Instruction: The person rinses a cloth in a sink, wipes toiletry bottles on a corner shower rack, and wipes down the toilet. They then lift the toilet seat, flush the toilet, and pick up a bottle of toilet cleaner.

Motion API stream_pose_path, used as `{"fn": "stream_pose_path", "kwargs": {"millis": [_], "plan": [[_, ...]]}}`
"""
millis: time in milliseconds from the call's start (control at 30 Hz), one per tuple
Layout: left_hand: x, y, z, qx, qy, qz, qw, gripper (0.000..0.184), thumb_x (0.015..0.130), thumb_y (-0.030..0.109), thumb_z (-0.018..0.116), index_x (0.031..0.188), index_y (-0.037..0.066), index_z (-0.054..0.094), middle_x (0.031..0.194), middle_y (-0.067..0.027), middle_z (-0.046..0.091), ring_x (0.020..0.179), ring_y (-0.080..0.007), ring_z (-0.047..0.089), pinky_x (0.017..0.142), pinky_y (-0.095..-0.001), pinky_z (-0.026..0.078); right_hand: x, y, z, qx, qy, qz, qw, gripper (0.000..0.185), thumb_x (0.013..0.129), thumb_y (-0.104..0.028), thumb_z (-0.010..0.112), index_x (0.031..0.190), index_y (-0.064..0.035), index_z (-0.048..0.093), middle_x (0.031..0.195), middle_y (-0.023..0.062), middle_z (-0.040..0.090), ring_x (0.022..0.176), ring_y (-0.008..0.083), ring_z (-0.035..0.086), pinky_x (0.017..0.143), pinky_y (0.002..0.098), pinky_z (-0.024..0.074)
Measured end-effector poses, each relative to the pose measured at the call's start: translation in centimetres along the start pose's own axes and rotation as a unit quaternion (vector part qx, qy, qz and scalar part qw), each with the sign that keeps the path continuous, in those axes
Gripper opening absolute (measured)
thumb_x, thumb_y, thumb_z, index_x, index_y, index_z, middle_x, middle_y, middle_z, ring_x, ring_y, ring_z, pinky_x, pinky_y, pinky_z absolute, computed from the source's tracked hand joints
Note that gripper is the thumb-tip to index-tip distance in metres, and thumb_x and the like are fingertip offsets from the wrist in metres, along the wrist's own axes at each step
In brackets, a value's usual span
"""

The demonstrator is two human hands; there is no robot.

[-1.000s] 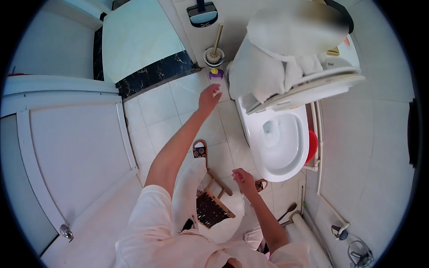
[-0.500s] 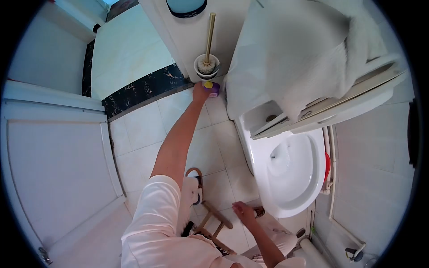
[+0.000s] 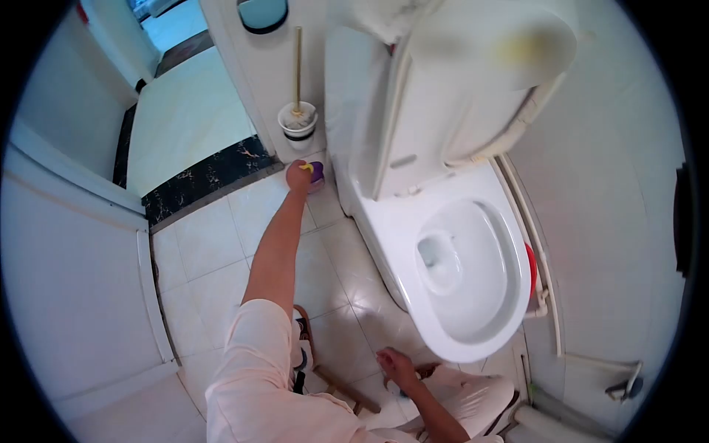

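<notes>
My left hand (image 3: 298, 177) reaches far forward to the floor and is closed on a purple bottle (image 3: 317, 178) with a yellow top. The bottle stands on the tiles just in front of a toilet brush (image 3: 298, 77) in its white holder (image 3: 300, 136). Beside my knee, my right hand (image 3: 397, 367) hangs with its fingers curled and nothing visible in them. The white toilet (image 3: 408, 277) is to the right of my outstretched arm, its lid (image 3: 476, 81) raised.
A small wooden stool (image 3: 347, 390) is low in front of me, near my feet. A dark marble threshold (image 3: 210, 173) crosses the doorway at left, beside a white door (image 3: 74, 280). Pipes (image 3: 538, 255) run along the right wall, with something red (image 3: 531, 269) behind the toilet.
The view has shifted, so the toilet bowl and raised lid show more fully. My left hand stays at the purple bottle by the brush holder. My right hand remains near my knee.
</notes>
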State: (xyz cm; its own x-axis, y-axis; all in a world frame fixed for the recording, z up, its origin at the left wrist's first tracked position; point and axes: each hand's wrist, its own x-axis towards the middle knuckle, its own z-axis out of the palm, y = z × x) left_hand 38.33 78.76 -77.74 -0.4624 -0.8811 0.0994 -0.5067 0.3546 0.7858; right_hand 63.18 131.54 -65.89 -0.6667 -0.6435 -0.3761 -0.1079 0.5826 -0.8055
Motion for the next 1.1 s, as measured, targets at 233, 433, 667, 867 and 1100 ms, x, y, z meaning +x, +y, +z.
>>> {"fn": "stream_pose_path", "kwargs": {"millis": [233, 433, 667, 867, 1100], "plan": [[-5.5, 0.6, -6.6, -0.006, -0.118, 0.107, 0.987, 0.021, 0.066, 0.013, 0.069, 0.087, 0.011, 0.070, 0.082, -0.0146, 0.067, 0.077, -0.0294, 0.064, 0.072, -0.0365, 0.051, -3.4, -0.8, -0.2, 0.023, 0.062, -0.006, 0.998, 0.016, 0.085, -0.014, 0.062, 0.098, -0.0054, 0.059, 0.078, 0.0101, 0.061, 0.062, 0.0199, 0.056, 0.061, 0.0304, 0.0479], [-14.5, 14.1, -23.7, -0.046, -0.361, 0.142, 0.921, 0.023, 0.069, 0.009, 0.066, 0.091, 0.003, 0.069, 0.079, -0.0068, 0.067, 0.071, -0.0122, 0.063, 0.066, -0.0241, 0.050, 0.1, -4.2, -0.5, 0.008, 0.151, -0.127, 0.980, 0.037, 0.080, -0.019, 0.069, 0.111, -0.0037, 0.055, 0.099, 0.0124, 0.059, 0.083, 0.0257, 0.059, 0.073, 0.0341, 0.0487], [-30.0, 27.0, -37.8, -0.062, -0.463, 0.269, 0.842, 0.024, 0.071, 0.006, 0.065, 0.094, 0.001, 0.067, 0.079, -0.0043, 0.066, 0.069, -0.0078, 0.061, 0.065, -0.0226, 0.049, -1.6, -13.3, 0.4, -0.042, 0.299, -0.258, 0.918, 0.082, 0.068, -0.029, 0.079, 0.133, -0.0052, 0.035, 0.131, 0.0177, 0.046, 0.120, 0.0292, 0.048, 0.096, 0.0373, 0.0417], [-37.5, 26.2, -39.2, -0.213, -0.605, 0.162, 0.750, 0.024, 0.077, 0.003, 0.062, 0.101, -0.002, 0.063, 0.090, -0.0062, 0.065, 0.080, -0.0107, 0.062, 0.072, -0.0244, 0.051, -8.9, -12.5, 1.1, 0.136, 0.243, -0.243, 0.929, 0.069, 0.070, -0.028, 0.078, 0.125, -0.0025, 0.044, 0.110, 0.0153, 0.060, 0.101, 0.0266, 0.059, 0.089, 0.0336, 0.0447], [-42.1, 27.2, -36.8, -0.209, -0.607, 0.288, 0.711, 0.024, 0.085, 0.009, 0.062, 0.106, 0.000, 0.057, 0.093, -0.0047, 0.061, 0.087, -0.0097, 0.058, 0.076, -0.0244, 0.049, -14.0, -9.6, -2.6, 0.101, 0.259, -0.216, 0.936, 0.059, 0.072, -0.027, 0.076, 0.119, -0.0028, 0.050, 0.101, 0.0146, 0.062, 0.092, 0.0243, 0.061, 0.083, 0.0328, 0.0464]]}}
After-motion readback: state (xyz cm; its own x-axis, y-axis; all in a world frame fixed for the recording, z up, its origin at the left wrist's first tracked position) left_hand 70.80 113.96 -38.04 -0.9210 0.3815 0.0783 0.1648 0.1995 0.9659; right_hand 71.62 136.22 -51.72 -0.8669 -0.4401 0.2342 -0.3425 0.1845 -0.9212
